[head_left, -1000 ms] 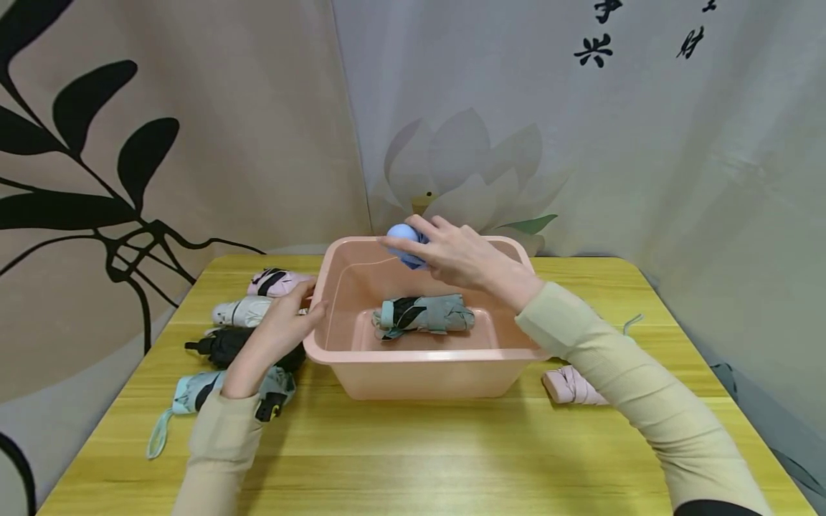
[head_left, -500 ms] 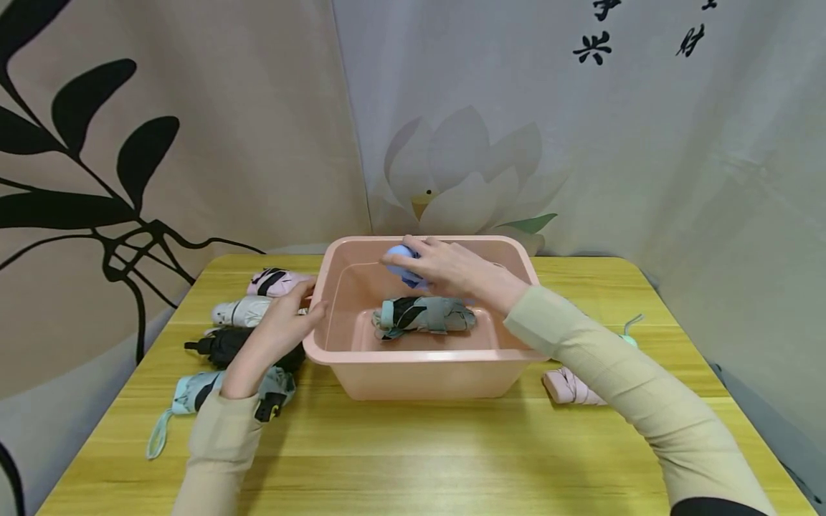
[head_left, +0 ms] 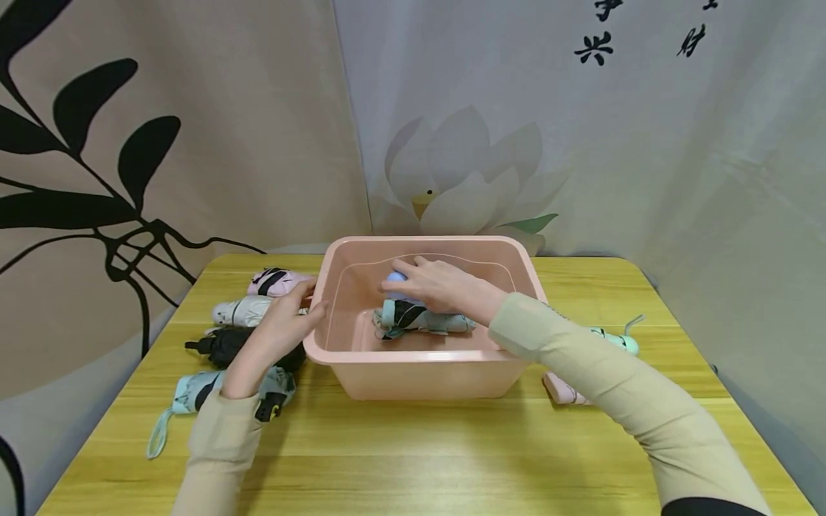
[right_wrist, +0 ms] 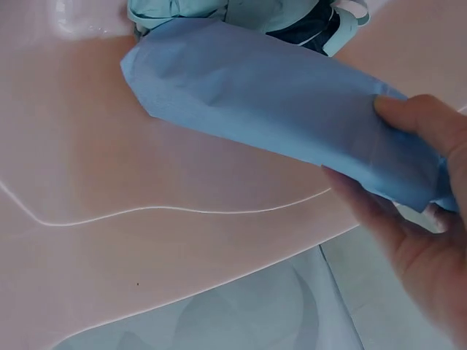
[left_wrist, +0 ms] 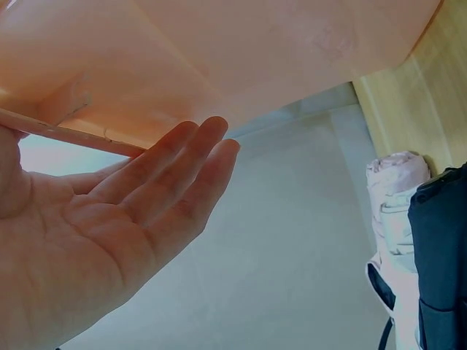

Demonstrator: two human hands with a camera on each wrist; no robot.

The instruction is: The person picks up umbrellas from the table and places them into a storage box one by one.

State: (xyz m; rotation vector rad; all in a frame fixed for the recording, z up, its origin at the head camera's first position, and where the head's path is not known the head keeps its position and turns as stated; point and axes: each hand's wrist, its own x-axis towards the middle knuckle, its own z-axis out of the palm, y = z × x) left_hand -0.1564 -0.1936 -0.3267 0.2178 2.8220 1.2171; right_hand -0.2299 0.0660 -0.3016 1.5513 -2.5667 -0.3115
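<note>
A pink plastic basin (head_left: 426, 376) stands mid-table. My left hand (head_left: 284, 322) holds its left rim, thumb over the edge and fingers outside beneath it; the left wrist view shows these fingers (left_wrist: 179, 179) extended against the outer wall. Inside the basin, my right hand (head_left: 435, 287) grips a folded blue umbrella (right_wrist: 248, 98) near one end, between thumb and fingers. A folded grey-green umbrella (head_left: 445, 322) with a black band lies on the basin floor, close in front of the blue one. In the head view the right hand hides most of the blue umbrella.
Left of the basin lie folded umbrellas: pink (head_left: 280, 282), white (head_left: 241, 312), black (head_left: 222, 347) and light blue (head_left: 190, 393). To the right, partly behind the right sleeve, are a mint umbrella (head_left: 622, 342) and a pale pink one (head_left: 563, 389). A printed curtain (head_left: 258, 143) hangs behind the table.
My right hand has lowered the blue umbrella from rim height down into the basin, behind the grey-green one. My left hand stays at the rim.
</note>
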